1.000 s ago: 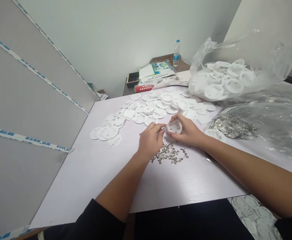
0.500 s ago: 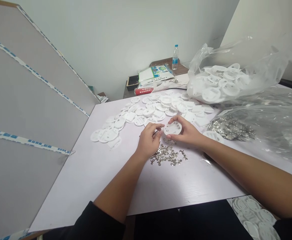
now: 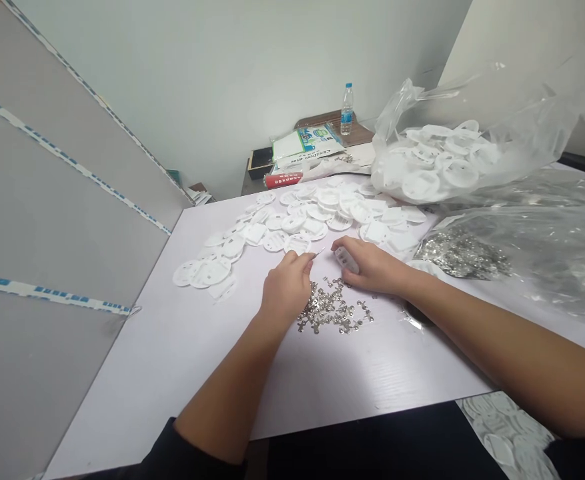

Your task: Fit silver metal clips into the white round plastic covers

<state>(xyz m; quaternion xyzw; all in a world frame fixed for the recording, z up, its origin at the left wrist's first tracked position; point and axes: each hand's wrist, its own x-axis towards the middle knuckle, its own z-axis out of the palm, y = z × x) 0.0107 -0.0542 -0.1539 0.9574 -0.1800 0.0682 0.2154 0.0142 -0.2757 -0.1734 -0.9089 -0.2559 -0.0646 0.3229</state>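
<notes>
My left hand (image 3: 287,285) is closed around a thin, slim tool (image 3: 319,253) whose narrow tip points up and right; its exact kind is hidden by my fingers. In my right hand (image 3: 372,265) a white round plastic disc (image 3: 346,259) with slots is gripped by the edge, tilted nearly upright. The two hands are slightly apart. Between and below them lies a loose heap of small shiny metal clips (image 3: 329,307), partly covered by my left hand. Beyond the hands, many more white plastic discs (image 3: 297,223) are spread in a pile.
At the right stand a clear bag of white discs (image 3: 437,167) and a plastic bag of metal pieces (image 3: 465,253). A grey partition (image 3: 72,220) borders the left. Behind the table (image 3: 312,393) are a water bottle (image 3: 347,113) and a red wrapper (image 3: 283,180).
My hands have drawn apart, the left moving slightly left. The disc in my right hand has turned from facing up to nearly on edge. The view has shifted a little.
</notes>
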